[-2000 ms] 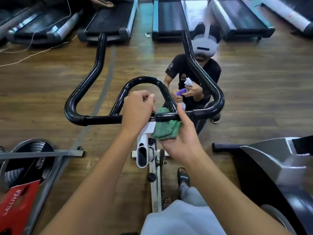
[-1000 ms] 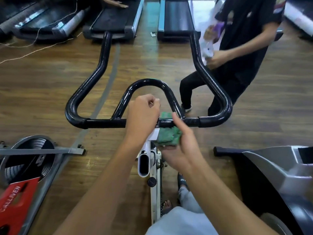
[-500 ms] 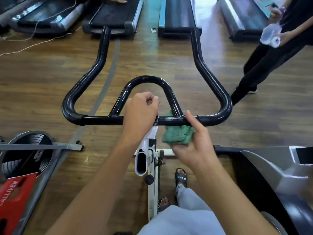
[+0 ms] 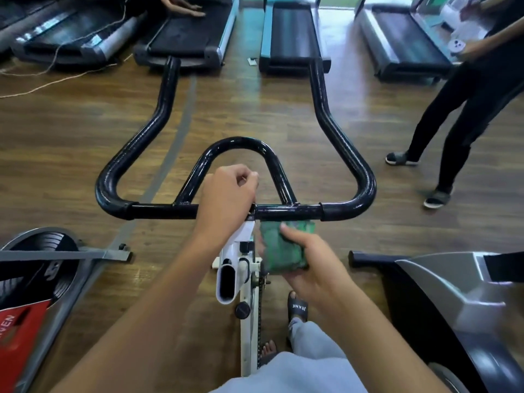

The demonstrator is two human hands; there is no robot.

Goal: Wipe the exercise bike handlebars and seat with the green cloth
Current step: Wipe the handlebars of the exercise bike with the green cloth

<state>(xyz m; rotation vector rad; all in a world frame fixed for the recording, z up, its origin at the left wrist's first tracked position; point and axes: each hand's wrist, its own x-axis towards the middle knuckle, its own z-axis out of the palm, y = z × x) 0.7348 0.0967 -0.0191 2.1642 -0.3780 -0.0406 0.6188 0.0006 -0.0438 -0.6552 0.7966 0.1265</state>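
Since half a second ago, the right hand has drawn the green cloth down off the crossbar; the cloth now hangs just below the bar, at about five o'clock from the stem clamp, its upper edge close under the tube. At two o'clock, the bystander has stepped further into view. Left hand curls closed over the centre of the handlebars, at the junction with the white stem, apparently steadying the bike. Right hand holds the folded cloth against the palm, thumb pressed across its face, fingers wrapped beneath.

Handling, as judged: the cloth is light, soft and limp, so it will conform to round tubing if wrapped around the bar and gripped through the fold; a loose pinch would let it bunch or slip. The handlebars look rigid, glossy and smooth, likely slippery, so the cloth should slide easily along them. Outer horns at eleven and one o'clock appear unwiped; the seat is out of view.
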